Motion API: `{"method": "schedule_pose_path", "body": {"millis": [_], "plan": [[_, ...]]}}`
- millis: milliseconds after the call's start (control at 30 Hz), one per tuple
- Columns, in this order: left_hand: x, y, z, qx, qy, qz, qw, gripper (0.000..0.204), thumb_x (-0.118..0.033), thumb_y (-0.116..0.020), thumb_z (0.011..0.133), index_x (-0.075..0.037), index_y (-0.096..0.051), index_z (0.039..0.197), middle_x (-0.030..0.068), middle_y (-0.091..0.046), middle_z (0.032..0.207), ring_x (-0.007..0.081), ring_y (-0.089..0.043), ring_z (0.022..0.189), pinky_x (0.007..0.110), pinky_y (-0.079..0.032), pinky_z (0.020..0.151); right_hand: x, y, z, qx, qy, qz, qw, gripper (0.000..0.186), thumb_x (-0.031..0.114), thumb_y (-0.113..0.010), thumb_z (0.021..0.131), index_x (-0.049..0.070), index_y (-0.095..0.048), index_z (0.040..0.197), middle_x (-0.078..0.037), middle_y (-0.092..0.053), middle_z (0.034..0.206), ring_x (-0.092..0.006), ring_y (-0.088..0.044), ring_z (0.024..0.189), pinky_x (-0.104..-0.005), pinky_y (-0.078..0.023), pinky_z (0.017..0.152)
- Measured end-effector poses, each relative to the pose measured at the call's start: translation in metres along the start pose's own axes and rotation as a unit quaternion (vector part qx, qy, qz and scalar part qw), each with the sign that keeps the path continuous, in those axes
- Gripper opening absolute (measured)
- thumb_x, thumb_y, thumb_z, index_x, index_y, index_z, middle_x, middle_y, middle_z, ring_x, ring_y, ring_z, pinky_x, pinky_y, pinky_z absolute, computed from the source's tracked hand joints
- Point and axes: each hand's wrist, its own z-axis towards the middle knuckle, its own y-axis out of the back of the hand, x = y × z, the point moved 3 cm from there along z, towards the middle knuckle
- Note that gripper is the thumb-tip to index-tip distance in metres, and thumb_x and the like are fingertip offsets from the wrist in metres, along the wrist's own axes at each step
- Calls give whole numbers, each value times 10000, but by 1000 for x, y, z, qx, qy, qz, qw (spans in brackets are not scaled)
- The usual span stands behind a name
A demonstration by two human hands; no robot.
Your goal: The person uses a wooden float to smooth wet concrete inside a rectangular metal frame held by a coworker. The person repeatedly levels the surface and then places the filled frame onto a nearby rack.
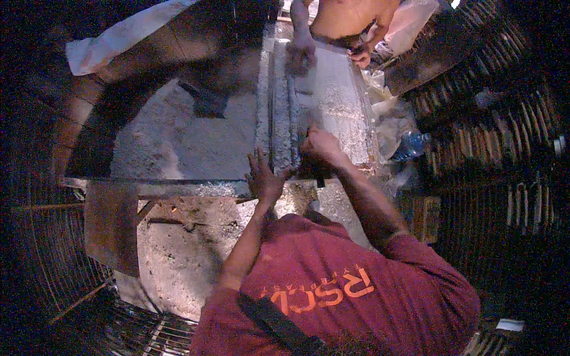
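My left hand (263,175) rests with fingers spread on the powder-crusted rail (264,113) between a broad bed of pale granular material (145,148) and a narrower white-coated board (341,107). My right hand (320,145) is closed at the board's left side, nearer its front end, around something dark that I cannot make out; its fingertips are partly hidden. A dark flat piece (205,101) lies at the back of the granular bed.
A bare-chested co-worker (347,18) has both hands (303,56) over the board's far end. A blue plastic bottle (415,144) and crumpled bags (383,89) sit right of the board. Slatted racks (475,136) line the dark right side; pale sheeting (119,38) is at back left.
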Motion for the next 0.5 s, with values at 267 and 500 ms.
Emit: {"method": "schedule_pose_path", "body": {"millis": [267,500], "plan": [[4,-1,0,-6,8,-17,1000,1209,-666,-759,692,-169,-110,1583,234,-105,1622,412,-193,1480,628,-176,1151,-10,16,16,-86,-27,69,993,488,464,-444,993,21,-563,1160,-210,-674,937,-420,-629,854,-475,-498,792],[10,3,-6,-8,27,-36,999,1207,-673,-758,691,-171,-118,1582,250,-111,1617,427,-187,1478,616,-179,1155,-22,92,-55,-24,84,306,948,403,224,-681,894,25,-588,1232,-90,-703,934,-140,-641,811,-330,-527,707]]}}
